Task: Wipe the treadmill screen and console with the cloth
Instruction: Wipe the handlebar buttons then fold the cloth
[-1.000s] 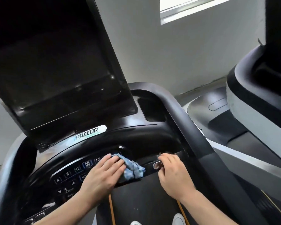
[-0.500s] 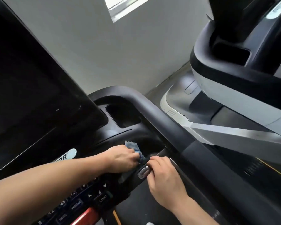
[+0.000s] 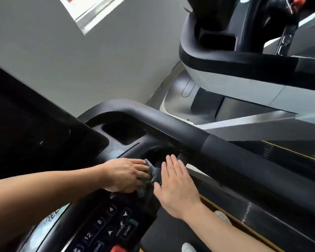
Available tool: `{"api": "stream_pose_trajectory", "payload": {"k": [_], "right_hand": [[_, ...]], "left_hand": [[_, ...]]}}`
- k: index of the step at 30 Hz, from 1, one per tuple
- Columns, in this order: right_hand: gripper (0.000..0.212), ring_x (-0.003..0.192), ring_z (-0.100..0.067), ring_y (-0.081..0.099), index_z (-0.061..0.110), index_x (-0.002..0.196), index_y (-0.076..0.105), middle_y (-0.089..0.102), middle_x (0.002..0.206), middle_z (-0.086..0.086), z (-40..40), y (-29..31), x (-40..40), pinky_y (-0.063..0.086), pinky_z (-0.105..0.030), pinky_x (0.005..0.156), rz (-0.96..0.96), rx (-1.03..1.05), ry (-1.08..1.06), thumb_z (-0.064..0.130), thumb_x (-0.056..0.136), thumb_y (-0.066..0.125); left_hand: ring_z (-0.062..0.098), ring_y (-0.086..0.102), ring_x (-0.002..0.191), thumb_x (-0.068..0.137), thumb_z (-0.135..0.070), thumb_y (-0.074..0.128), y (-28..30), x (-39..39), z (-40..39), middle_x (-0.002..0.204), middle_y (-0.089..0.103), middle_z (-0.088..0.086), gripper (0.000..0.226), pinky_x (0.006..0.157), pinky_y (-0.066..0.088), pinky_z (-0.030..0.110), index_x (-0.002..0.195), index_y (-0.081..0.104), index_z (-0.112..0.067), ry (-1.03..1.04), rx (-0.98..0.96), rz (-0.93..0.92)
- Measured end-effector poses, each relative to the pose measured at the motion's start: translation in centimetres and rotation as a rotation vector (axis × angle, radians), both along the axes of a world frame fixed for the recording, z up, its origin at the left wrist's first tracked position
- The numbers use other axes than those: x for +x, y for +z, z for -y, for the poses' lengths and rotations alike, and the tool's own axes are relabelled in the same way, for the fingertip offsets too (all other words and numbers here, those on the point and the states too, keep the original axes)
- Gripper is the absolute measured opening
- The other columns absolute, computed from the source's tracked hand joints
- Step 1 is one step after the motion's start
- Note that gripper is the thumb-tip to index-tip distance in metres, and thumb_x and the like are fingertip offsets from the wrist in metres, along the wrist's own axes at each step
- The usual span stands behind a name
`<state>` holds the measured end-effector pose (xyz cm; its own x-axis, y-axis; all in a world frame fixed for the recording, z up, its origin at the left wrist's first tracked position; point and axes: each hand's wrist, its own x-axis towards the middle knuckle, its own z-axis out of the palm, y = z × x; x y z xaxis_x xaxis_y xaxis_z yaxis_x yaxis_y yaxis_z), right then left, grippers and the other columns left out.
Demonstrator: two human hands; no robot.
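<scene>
Left hand [image 3: 125,174] is down on the treadmill console [image 3: 127,148], fingers curled over a bunched blue-grey cloth [image 3: 154,172] and pressing it against the dark plastic just below the square cup pocket [image 3: 124,131]. That grip is narrow, wrapped right around the cloth, with folds of fabric spilling out past the fingertips toward the right. Right hand [image 3: 176,186] sits just beside it, flat and wide, fingers straight and together, holding nothing; its fingertips point up toward the thick black handrail [image 3: 198,140] that sweeps across the middle of the view. The edge of that palm is right by the cloth, touching or nearly so, hard to say which. Up on the left, the big dark screen [image 3: 31,128] fills the corner, tilted in the view. Down at the bottom, the keypad [image 3: 105,226] shows numbered keys, arrow keys and a START button [image 3: 128,229], with a bit of red just below. A neighbouring treadmill [image 3: 244,70] stands beyond the rail at upper right, against a grey wall [image 3: 98,60].
</scene>
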<state>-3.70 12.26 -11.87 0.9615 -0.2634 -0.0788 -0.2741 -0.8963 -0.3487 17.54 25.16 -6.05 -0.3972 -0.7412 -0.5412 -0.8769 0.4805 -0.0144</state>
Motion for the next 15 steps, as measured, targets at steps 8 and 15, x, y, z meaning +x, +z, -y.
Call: {"api": "stream_pose_trajectory", "payload": {"k": [8,15], "right_hand": [[0.081,0.162,-0.032,-0.002,0.001,0.163,0.022,0.006,0.173,-0.019,-1.2,0.2,0.3,-0.003,-0.049,0.13,-0.036,-0.005,-0.076,0.056,0.104,0.018],[0.08,0.161,-0.029,-0.013,0.003,0.165,0.006,-0.007,0.174,-0.016,-1.8,0.8,0.1,-0.008,-0.047,0.129,-0.061,0.017,-0.113,0.054,0.105,0.016]], "left_hand": [[0.023,0.053,0.128,0.103,-0.034,0.052,-0.6,1.5,7.0,0.122,0.062,-0.005,0.02,0.113,0.039,0.036,0.113,0.065,-0.022,-0.026,-0.197,-0.03],[0.016,0.033,0.151,0.096,-0.032,0.055,0.0,-0.3,1.3,0.152,0.053,-0.011,0.039,0.129,0.016,0.041,0.134,0.066,-0.029,-0.093,0.086,0.022]]}}
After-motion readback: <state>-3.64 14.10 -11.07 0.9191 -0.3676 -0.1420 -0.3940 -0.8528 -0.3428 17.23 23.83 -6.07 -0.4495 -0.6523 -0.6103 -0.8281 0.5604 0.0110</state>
